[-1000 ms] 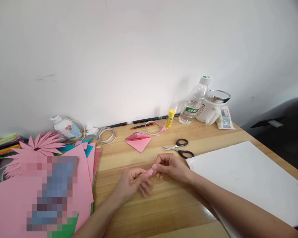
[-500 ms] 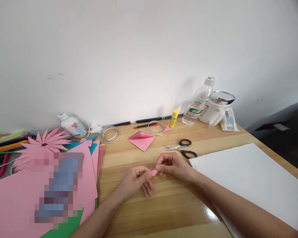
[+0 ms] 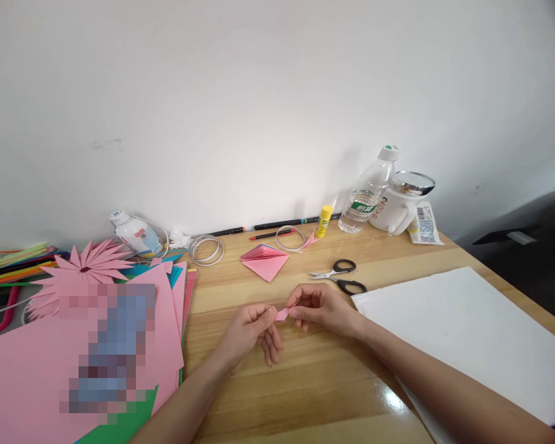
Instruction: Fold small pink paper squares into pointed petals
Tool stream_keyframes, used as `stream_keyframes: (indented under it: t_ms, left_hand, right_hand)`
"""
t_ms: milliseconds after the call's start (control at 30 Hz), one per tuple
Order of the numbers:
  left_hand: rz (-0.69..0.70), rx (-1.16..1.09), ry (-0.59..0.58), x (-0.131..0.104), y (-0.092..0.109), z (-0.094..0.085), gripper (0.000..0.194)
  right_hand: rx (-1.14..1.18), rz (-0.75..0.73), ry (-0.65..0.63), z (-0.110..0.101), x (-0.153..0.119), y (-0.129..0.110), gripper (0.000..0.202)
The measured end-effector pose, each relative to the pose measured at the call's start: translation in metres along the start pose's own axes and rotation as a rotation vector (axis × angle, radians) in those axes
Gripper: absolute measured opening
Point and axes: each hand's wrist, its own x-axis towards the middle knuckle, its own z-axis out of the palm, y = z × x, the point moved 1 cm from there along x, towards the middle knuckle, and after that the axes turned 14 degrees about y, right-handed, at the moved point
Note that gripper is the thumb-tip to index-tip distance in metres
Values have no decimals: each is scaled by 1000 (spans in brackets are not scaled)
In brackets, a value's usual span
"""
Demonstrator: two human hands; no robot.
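Between my two hands, a little above the wooden table [image 3: 240,401], is a small folded piece of pink paper [image 3: 282,314]. My left hand [image 3: 254,330] pinches its left end with thumb and forefinger, the other fingers curling below. At its right end my right hand [image 3: 317,308] pinches it too; the fingertips cover part of the paper. Just beyond lies a stack of folded pink paper pieces [image 3: 266,265], its point towards me. Black-handled scissors [image 3: 340,275] rest open behind my right hand.
A yellow glue stick [image 3: 324,221], water bottle [image 3: 365,197] and white mug [image 3: 398,206] stand near the wall. Pens and tape rolls [image 3: 206,250] lie along the back. Coloured paper sheets [image 3: 23,364] and a pink paper flower [image 3: 87,262] cover the left; a white board [image 3: 467,345] lies right.
My left hand has shifted slightly left and up, and more of the pink paper shows between my fingertips. Both hands still pinch it. The view has moved a little.
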Motion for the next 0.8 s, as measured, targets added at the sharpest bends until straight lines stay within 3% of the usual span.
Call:
stream_keyframes:
  t_ms: [100,233,300,367,433,533,700,800]
  left_hand:
    - [194,98,130,2,1,-1,39]
    - [666,536,441,4,6,-8,21]
    - [892,765,486,5,7,-11,17]
    - [1028,951,466,8,5,-12,18]
    - [1068,1101,434,12,2,-12,19]
    - [1045,1231,385,17,-4,-11,23]
    - [975,1313,291,21,-8,-13,43]
    - [949,1305,268,23,-10,-16,48]
  right_hand:
    - [-15,-37,80,-1,1,-4,30]
    - [-14,-81,232,-8,3,-9,33]
    - [-16,-105,367,-12,5,-9,35]
    - [-27,-128,520,-17,6,-9,37]
    - [-32,-147,629,-20,7,-8,38]
    - [-7,-163,688,-24,8,-6,38]
    - [55,-173,735,-29,10,-2,36]
    - [111,-189,838,-33,11,-1,36]
